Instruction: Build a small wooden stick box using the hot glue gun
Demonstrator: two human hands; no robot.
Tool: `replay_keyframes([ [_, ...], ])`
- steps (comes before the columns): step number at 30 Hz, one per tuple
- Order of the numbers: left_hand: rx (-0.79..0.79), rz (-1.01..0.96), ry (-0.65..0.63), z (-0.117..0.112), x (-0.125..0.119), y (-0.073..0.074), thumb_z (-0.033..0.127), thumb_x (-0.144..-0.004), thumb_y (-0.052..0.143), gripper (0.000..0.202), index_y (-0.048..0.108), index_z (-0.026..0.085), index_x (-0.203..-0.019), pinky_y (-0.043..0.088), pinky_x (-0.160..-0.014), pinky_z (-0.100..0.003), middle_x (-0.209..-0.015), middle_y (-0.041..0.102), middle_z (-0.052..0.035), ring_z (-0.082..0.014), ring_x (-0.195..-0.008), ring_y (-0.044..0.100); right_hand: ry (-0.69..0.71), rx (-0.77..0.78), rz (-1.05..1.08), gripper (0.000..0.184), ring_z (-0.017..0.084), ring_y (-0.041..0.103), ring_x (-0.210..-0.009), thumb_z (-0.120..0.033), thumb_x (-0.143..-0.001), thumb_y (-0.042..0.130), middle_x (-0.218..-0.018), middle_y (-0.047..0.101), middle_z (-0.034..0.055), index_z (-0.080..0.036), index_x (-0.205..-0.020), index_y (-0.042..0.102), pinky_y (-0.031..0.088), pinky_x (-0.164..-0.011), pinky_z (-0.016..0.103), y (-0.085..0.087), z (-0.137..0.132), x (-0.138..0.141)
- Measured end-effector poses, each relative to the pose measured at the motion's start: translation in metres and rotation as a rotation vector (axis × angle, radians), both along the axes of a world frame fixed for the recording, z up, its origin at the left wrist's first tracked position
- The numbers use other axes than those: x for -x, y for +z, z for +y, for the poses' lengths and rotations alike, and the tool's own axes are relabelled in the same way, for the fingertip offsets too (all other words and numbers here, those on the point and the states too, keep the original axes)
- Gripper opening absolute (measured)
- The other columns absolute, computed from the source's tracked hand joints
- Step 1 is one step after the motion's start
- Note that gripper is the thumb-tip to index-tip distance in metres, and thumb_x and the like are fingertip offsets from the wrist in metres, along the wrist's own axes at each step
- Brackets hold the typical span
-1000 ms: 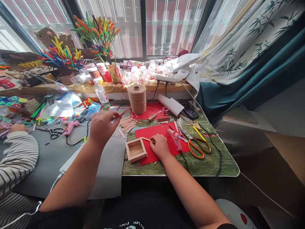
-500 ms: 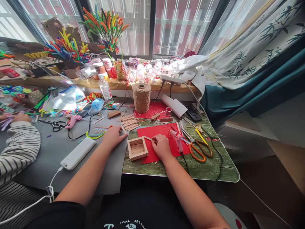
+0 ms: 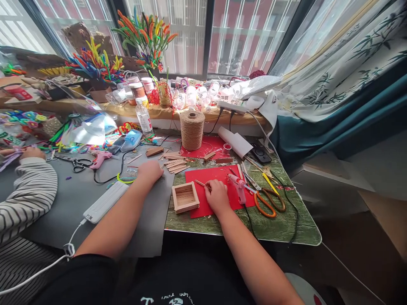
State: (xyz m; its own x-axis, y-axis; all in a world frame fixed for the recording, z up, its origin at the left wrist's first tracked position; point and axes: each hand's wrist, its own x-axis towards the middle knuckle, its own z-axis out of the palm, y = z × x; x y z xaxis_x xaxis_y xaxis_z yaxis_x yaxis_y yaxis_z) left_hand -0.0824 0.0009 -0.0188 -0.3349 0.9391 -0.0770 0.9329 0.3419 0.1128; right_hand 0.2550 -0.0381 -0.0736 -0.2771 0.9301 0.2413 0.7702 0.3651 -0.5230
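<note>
My right hand (image 3: 216,195) rests on a red sheet (image 3: 219,174) and pinches one thin wooden stick (image 3: 200,183) that points up and left. Just left of it sits a small open wooden box (image 3: 185,196) made of sticks. My left hand (image 3: 149,171) lies palm down on the grey mat (image 3: 79,199), fingers curled near a loose pile of wooden sticks (image 3: 174,163); whether it holds anything is hidden. A pink glue gun (image 3: 238,184) lies right of my right hand, with orange-handled scissors (image 3: 267,201) beyond it.
A twine spool (image 3: 192,129) stands behind the sticks. A white power strip (image 3: 105,201) lies on the mat. Another person's striped sleeve (image 3: 27,190) is at the left, near black scissors (image 3: 74,162) and a second pink glue gun (image 3: 101,158). Pipe-cleaner flowers (image 3: 144,34) and clutter fill the sill.
My left hand came down from above the stick pile to rest on the mat. My right hand stayed on the red sheet with its stick. The view shifted slightly.
</note>
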Motion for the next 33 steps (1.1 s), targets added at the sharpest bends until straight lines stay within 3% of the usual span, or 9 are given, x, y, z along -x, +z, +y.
replay_keyframes([
  [6,-0.206,0.122,0.026,-0.013,0.020,0.048,0.030,-0.079,0.073,0.019,0.070,0.013,-0.072,0.052,-0.077,-0.042,-0.076,0.072,-0.0158,-0.0281,-0.079,0.068,0.011,0.024,0.018,0.009,0.026,0.062,-0.103,-0.022,-0.099,0.063,-0.104,0.074,0.0067,-0.023,-0.103,0.071,0.037,-0.090,0.038,0.001,0.002,-0.002],
  [9,-0.557,0.170,-0.066,-0.031,0.014,0.077,0.037,-0.096,0.061,0.024,0.073,0.017,-0.098,0.051,-0.083,-0.038,-0.099,0.075,-0.0123,-0.0246,-0.092,0.066,0.003,0.029,0.029,0.009,0.027,0.062,-0.104,-0.022,-0.098,0.063,-0.105,0.074,0.0068,-0.023,-0.103,0.071,0.037,-0.091,0.038,0.001,0.003,-0.002],
  [12,-0.829,0.121,-0.253,-0.039,-0.004,0.086,0.034,-0.102,0.056,0.025,0.071,0.021,-0.118,0.051,-0.094,-0.035,-0.113,0.074,-0.0094,-0.0208,-0.096,0.067,0.000,0.022,0.041,0.009,0.026,0.062,-0.103,-0.023,-0.098,0.063,-0.106,0.074,0.0067,-0.022,-0.104,0.070,0.037,-0.091,0.038,0.000,0.003,-0.001],
  [14,-0.899,0.057,-0.435,-0.034,-0.014,0.077,0.032,-0.103,0.058,0.024,0.071,0.025,-0.122,0.051,-0.099,-0.036,-0.120,0.075,-0.0079,-0.0225,-0.107,0.068,-0.007,0.020,0.040,0.010,0.026,0.062,-0.103,-0.023,-0.099,0.063,-0.108,0.074,0.0069,-0.022,-0.105,0.070,0.037,-0.091,0.038,0.001,0.003,-0.001],
  [16,-0.819,0.047,-0.508,-0.025,-0.019,0.060,0.034,-0.103,0.057,0.023,0.072,0.025,-0.118,0.052,-0.099,-0.038,-0.112,0.076,-0.0080,-0.0257,-0.109,0.069,-0.019,0.030,0.032,0.010,0.026,0.062,-0.103,-0.024,-0.099,0.063,-0.108,0.073,0.0070,-0.022,-0.105,0.070,0.037,-0.091,0.038,0.003,0.003,-0.001],
  [19,-0.725,-0.057,-0.480,-0.016,-0.025,0.032,0.040,-0.100,0.061,0.038,0.066,0.021,-0.132,0.052,-0.103,-0.041,-0.118,0.075,-0.0107,-0.0278,-0.109,0.069,-0.019,0.038,0.017,0.010,0.025,0.061,-0.103,-0.026,-0.098,0.066,-0.107,0.072,0.0069,-0.021,-0.105,0.072,0.038,-0.090,0.037,0.006,0.002,-0.001],
  [22,-0.682,-0.226,-0.505,-0.015,-0.041,0.013,0.040,-0.102,0.058,0.034,0.066,0.022,-0.129,0.052,-0.103,-0.038,-0.116,0.075,-0.0087,-0.0246,-0.109,0.068,0.001,0.014,-0.018,0.011,0.026,0.061,-0.103,-0.027,-0.098,0.067,-0.106,0.071,0.0070,-0.023,-0.106,0.074,0.037,-0.090,0.038,0.006,0.001,0.000],
  [28,-0.555,-0.631,-0.563,0.012,-0.092,-0.007,0.040,-0.099,0.061,0.023,0.075,0.021,-0.100,0.053,-0.078,-0.032,-0.094,0.077,-0.0049,-0.0188,-0.083,0.066,0.012,-0.030,-0.095,0.015,0.027,0.059,-0.103,-0.025,-0.104,0.059,-0.105,0.072,0.0082,-0.023,-0.103,0.073,0.037,-0.089,0.039,0.003,0.001,0.004],
  [33,-0.502,-0.717,-0.607,0.028,-0.097,-0.023,0.044,-0.100,0.063,0.028,0.078,0.020,-0.100,0.049,-0.069,-0.030,-0.090,0.077,-0.0048,-0.0166,-0.075,0.064,-0.011,-0.031,-0.038,0.018,0.027,0.059,-0.105,-0.023,-0.106,0.053,-0.106,0.072,0.0095,-0.021,-0.105,0.071,0.039,-0.091,0.039,0.003,0.003,0.003],
])
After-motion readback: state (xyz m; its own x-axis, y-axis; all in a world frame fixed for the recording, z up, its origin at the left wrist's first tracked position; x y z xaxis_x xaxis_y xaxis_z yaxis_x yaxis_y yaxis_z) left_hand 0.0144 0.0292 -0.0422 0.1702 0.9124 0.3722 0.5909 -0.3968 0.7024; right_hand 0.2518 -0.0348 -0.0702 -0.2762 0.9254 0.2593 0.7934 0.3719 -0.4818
